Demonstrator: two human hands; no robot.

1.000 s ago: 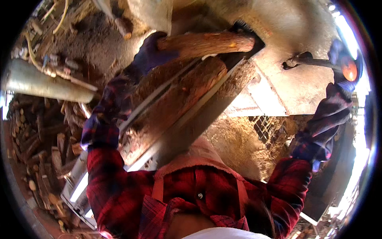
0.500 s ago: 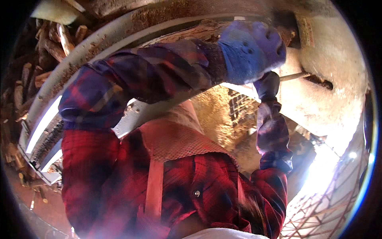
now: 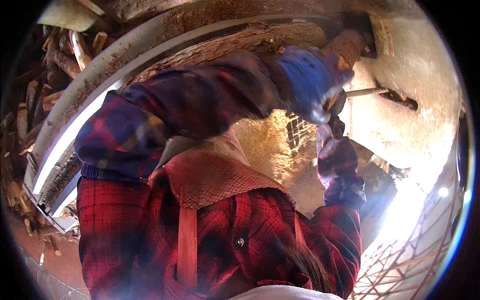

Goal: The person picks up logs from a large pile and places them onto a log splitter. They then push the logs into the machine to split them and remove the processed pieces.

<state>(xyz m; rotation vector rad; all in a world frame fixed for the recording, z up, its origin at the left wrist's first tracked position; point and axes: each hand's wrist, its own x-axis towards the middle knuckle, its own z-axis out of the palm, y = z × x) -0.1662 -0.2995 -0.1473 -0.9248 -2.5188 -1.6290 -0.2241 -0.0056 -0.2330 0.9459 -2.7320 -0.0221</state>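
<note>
The rough-barked, reddish-brown log (image 3: 347, 46) lies at the dark opening (image 3: 369, 36). The left hand (image 3: 316, 75) adjoins it; grip cannot be determined. The right hand (image 3: 336, 104) is closed around the slim lever (image 3: 366, 92).

A brown log (image 3: 346, 46) lies at a dark opening (image 3: 369, 36).

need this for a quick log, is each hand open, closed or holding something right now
Left hand: at a log; open or closed cannot be told.
Right hand: looks closed around the end of the lever.
</note>
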